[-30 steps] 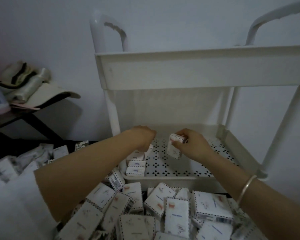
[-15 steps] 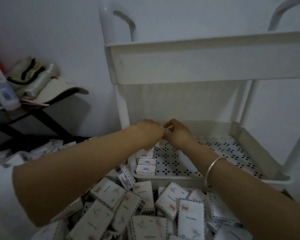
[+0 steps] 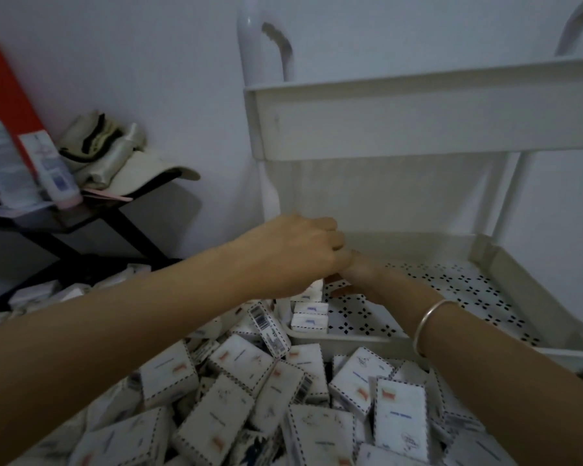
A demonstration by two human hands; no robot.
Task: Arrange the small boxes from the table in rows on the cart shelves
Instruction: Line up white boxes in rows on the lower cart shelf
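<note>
Small boxes lie just beneath left fingers.

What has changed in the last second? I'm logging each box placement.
The right hand carried its box left and down to the row of boxes on the cart shelf, slipping under the left hand; the box is now hidden, so release is unconfirmed. The row's near boxes and the table pile stayed put.

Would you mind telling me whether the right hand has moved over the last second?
Yes. The right hand has gone left and down, closer to the row of boxes on the lower shelf.
</note>
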